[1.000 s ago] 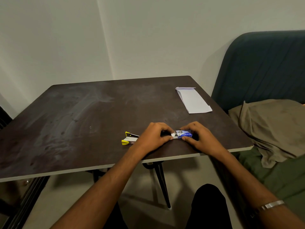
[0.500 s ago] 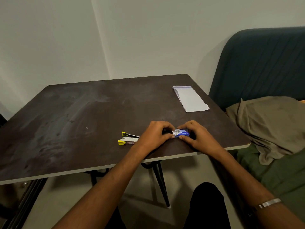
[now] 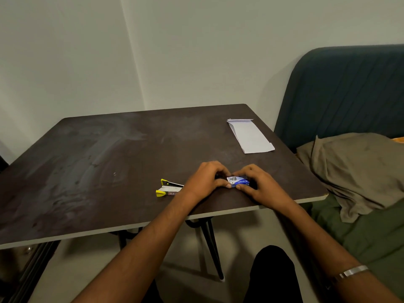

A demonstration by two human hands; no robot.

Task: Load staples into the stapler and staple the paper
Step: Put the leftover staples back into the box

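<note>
Staple box (image 3: pixel 238 182) sits at lower centre of the frame, near the front edge of the bench (image 3: pixel 87 171), and both our hands are on it: the left hand (image 3: pixel 206 179) pinches its left end with fingertips curled in, and the right hand (image 3: pixel 259 186) closes round its right end and lower edge. We cannot tell whether the box is open yet. We judge it to be thin card, light and easily crushed, so we should grip it by the ends and keep the pressure low while the flap is worked. The strips inside are likely brittle and will snap if bent, so we would take them by the long sides.

The stapler (image 3: pixel 169 188), yellow-tipped, lies just left of the left hand with its top lifted apart from its base. It looks small, stiff and light; we would steady the base against the bench when loading.

The paper (image 3: pixel 251 136) lies folded at upper right, well apart from the hands. It is thin and slides easily, so we would press it flat.
</note>
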